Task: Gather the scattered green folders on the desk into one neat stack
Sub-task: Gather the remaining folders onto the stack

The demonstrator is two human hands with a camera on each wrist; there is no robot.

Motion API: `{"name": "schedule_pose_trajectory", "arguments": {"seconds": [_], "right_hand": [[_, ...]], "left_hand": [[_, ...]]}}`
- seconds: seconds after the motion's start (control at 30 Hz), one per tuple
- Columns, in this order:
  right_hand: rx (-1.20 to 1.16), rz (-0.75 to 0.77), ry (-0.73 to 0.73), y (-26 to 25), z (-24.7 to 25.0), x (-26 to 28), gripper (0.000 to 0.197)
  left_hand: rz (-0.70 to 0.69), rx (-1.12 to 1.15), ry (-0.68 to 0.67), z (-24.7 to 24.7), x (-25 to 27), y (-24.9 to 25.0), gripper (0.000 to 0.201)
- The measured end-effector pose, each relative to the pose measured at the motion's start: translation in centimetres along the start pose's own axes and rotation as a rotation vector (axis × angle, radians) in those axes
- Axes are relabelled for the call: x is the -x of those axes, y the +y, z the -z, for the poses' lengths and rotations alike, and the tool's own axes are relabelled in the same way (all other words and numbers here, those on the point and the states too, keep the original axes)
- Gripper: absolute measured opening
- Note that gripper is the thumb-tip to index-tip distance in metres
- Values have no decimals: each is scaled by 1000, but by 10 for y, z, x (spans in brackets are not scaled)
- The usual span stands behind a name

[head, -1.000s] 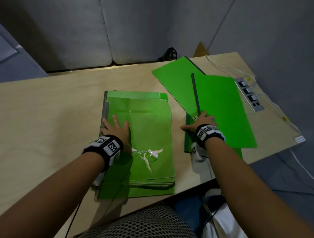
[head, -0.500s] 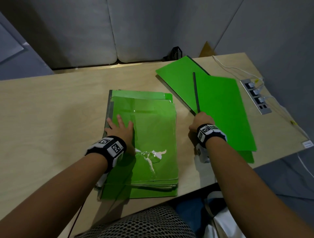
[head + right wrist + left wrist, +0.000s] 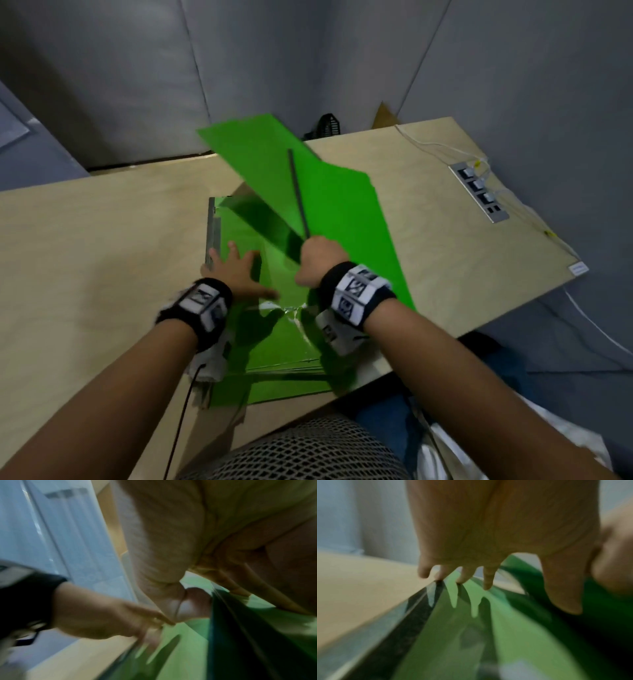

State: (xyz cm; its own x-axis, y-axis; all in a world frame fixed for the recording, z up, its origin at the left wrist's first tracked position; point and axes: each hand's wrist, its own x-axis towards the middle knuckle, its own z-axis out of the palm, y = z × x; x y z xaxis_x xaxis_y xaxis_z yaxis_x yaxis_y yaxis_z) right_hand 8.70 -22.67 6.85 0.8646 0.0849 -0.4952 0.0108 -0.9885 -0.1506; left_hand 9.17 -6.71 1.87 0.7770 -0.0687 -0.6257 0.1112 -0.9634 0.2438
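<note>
A stack of green folders (image 3: 274, 346) lies on the desk's near edge, its top sheet glossy with a torn white patch. My left hand (image 3: 236, 270) rests flat on the stack's left part with fingers spread; the left wrist view shows the same straight fingers (image 3: 488, 577) on the green folder stack (image 3: 453, 635). My right hand (image 3: 318, 257) grips the near edge of the lifted green folders (image 3: 335, 205), which have a dark spine strip. They hang tilted above the stack. In the blurred right wrist view my thumb (image 3: 193, 601) pinches the lifted folder's edge (image 3: 240, 628).
The light wooden desk (image 3: 102, 257) runs left and far of the stack. A power strip (image 3: 479, 192) with white cables is set near the right edge. A black object (image 3: 329, 125) stands behind the desk by the grey wall. A mesh chair (image 3: 308, 448) is below.
My right hand has closed on the folders at the right, lifted them off the desk and swung them left over the stack. The left hand stays flat on the stack.
</note>
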Motion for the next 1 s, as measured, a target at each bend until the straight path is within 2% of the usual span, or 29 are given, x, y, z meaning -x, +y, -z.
{"name": "schedule_pose_trajectory", "arguments": {"seconds": [0.03, 0.1, 0.13, 0.2, 0.27, 0.33, 0.5, 0.6, 0.73, 0.8, 0.9, 1.0], "right_hand": [[15, 27, 0, -16, -6, 6, 33], [52, 58, 11, -41, -18, 15, 56], [62, 60, 13, -51, -24, 18, 66], [58, 48, 14, -66, -34, 23, 81], [58, 41, 9, -75, -45, 27, 90], [66, 57, 0, -81, -57, 31, 90], [57, 41, 33, -85, -79, 40, 70], [59, 89, 63, -82, -77, 44, 57], [50, 198, 151, -68, -47, 50, 30], [59, 231, 220, -61, -22, 53, 25], [50, 247, 388, -50, 19, 56, 27], [-87, 249, 575, -34, 56, 52, 40]], "left_hand": [[-18, 271, 11, 8, 3, -5, 112], [-61, 844, 58, 20, 12, -13, 84], [-56, 1028, 95, 23, 16, -17, 66], [-37, 1165, 156, 26, 24, -20, 37], [-16, 1162, 184, 21, 24, -24, 26], [35, 1130, 228, 13, 19, -30, 24], [176, 1075, 296, 9, 18, -45, 35], [200, 1103, 270, 6, 12, -62, 27], [162, 1213, 248, 8, 17, -73, 24], [157, 1216, 223, 8, 21, -74, 23], [124, 1145, 164, 7, 31, -73, 12], [85, 1033, 94, 3, 34, -73, 17]]}}
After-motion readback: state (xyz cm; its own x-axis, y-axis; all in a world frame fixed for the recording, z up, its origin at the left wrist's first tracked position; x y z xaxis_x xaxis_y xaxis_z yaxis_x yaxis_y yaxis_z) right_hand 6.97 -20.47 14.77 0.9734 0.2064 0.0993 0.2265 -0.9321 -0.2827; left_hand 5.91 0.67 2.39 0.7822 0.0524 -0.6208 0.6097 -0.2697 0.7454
